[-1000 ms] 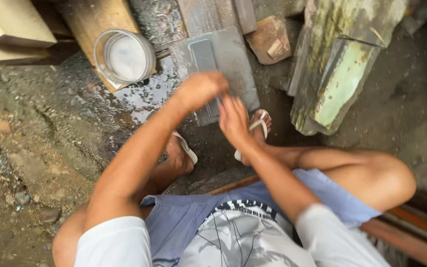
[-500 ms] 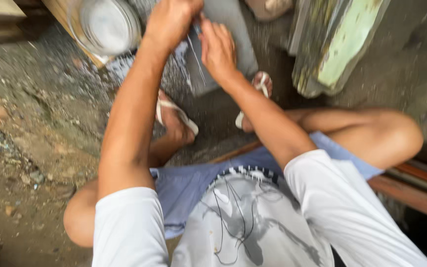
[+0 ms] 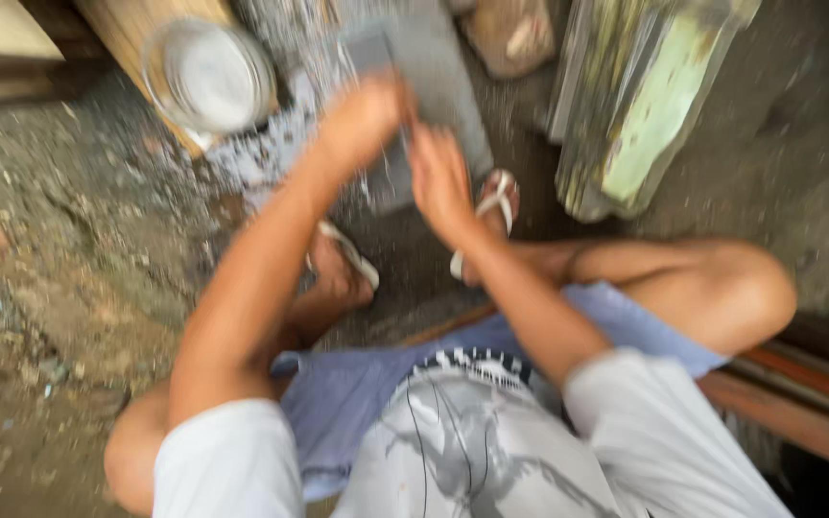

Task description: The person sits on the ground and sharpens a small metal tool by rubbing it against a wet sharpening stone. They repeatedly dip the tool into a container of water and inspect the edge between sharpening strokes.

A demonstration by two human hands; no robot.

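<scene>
From my feed, the left hand [image 3: 362,120] has drawn back down the wet grey sharpening slab [image 3: 453,105] since half a second ago; the right hand [image 3: 438,177] sits at its 4 o'clock. Blur hides both grips, so I cannot tell what they clasp. The round water tub [image 3: 208,77] lies at 10 o'clock.

Under your hands lies a flat grey sharpening slab [image 3: 453,86], a long rectangular stone resting on the wet ground and angled away from you, its near end between your sandalled feet. A darker rectangular patch [image 3: 368,48] sits on its upper left part. Your left hand [image 3: 362,115] presses down on the slab's left side, fingers curled in a closed grip; your right hand [image 3: 438,177] rests beside it, touching the near part. Motion blur hides whatever you hold against the stone.
</scene>
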